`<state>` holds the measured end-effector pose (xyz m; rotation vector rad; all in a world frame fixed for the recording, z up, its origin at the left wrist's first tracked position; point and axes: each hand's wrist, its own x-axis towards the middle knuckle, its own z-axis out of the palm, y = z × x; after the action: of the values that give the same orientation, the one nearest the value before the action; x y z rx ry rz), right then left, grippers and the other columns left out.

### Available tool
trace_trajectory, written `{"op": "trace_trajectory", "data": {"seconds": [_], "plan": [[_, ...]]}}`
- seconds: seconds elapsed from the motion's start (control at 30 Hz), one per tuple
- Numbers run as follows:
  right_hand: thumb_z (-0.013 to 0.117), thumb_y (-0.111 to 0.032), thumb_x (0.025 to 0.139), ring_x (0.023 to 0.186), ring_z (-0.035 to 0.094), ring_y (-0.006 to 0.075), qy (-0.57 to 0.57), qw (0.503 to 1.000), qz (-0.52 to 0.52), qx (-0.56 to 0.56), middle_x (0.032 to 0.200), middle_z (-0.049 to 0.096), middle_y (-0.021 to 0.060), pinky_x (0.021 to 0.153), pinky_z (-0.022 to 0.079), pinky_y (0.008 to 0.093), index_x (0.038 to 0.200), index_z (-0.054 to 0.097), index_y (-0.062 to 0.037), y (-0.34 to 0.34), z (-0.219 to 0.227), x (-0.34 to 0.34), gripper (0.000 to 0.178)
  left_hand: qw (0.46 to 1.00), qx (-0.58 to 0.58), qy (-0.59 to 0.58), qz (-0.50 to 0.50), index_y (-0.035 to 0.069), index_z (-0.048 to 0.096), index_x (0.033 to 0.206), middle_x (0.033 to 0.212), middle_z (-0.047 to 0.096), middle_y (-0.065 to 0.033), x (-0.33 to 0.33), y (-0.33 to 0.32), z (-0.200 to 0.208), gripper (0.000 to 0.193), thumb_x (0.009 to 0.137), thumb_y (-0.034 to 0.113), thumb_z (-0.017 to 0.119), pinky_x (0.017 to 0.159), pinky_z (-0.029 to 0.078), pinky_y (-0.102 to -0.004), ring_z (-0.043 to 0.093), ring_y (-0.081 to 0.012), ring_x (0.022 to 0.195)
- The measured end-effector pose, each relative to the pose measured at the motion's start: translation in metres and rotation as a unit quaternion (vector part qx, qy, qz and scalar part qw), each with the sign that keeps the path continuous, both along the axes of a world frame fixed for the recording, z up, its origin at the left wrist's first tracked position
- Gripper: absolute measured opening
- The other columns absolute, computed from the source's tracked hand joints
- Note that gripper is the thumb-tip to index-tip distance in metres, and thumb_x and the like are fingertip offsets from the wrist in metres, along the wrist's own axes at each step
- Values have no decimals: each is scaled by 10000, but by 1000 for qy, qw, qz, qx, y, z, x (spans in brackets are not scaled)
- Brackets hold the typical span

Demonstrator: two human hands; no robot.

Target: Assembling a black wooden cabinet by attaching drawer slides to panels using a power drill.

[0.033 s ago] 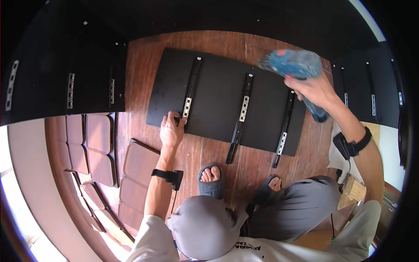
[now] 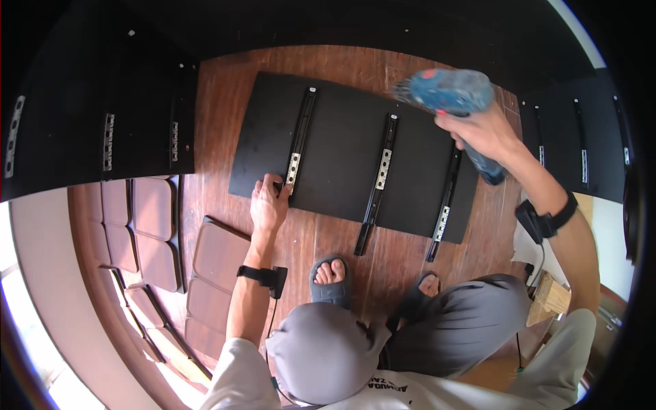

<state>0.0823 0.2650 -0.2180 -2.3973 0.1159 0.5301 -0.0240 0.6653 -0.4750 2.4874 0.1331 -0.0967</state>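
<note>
Head view, right fingers (image 2: 452,126) wrapped around drill (image 2: 454,90) (tip (image 2: 404,90) blurred), left fingers (image 2: 267,185) curled at rail (image 2: 301,139), hold unclear.

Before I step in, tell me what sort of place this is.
Likely a room used for assembling furniture: a black panel bearing slide rails lies on the wooden floor, similar boards flank it, and the right hand holds a power drill.

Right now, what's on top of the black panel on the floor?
Three black rails with silver perforated sections. The left hand partly hides the left one's near end; the right hand hides the right one's far end. The panel beneath the rails can't be seen.
</note>
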Motion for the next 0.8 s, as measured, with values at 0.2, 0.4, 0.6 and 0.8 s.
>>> {"op": "trace_trajectory", "data": {"seconds": [0.2, 0.4, 0.6, 0.8], "plan": [[732, -365, 890, 638, 730, 172, 77, 997, 24, 18, 753, 723, 67, 714, 595, 337, 1050, 730, -40, 83, -45, 44, 363, 997, -63, 52, -7, 124, 661, 1196, 852, 558, -79, 1, 10, 6, 437, 806, 142, 858, 798, 512, -425, 581, -283, 820], [728, -376, 899, 636, 728, 178, 86, 994, 48, 41, 725, 702, 58, 708, 591, 343, 1045, 736, -52, 104, -71, 52, 355, 993, -73, 85, -42, 131, 646, 1253, 907, 567, -93, 7, 18, 17, 576, 733, 47, 880, 830, 523, -415, 603, -278, 859], [727, -382, 922, 614, 716, 174, 122, 988, 56, 79, 699, 676, 42, 684, 585, 347, 1038, 727, -60, 104, -86, 65, 343, 990, -72, 113, -35, 127, 659, 1240, 873, 573, -86, 12, 18, 22, 535, 752, 95, 876, 781, 513, -384, 603, -252, 834], [719, -400, 942, 599, 711, 175, 104, 991, 54, 61, 688, 673, 42, 673, 590, 357, 1004, 721, -61, 106, -94, 72, 345, 988, -77, 132, -20, 132, 677, 1225, 868, 588, -68, 11, 17, 22, 495, 768, 112, 865, 758, 516, -380, 617, -240, 808]]}}
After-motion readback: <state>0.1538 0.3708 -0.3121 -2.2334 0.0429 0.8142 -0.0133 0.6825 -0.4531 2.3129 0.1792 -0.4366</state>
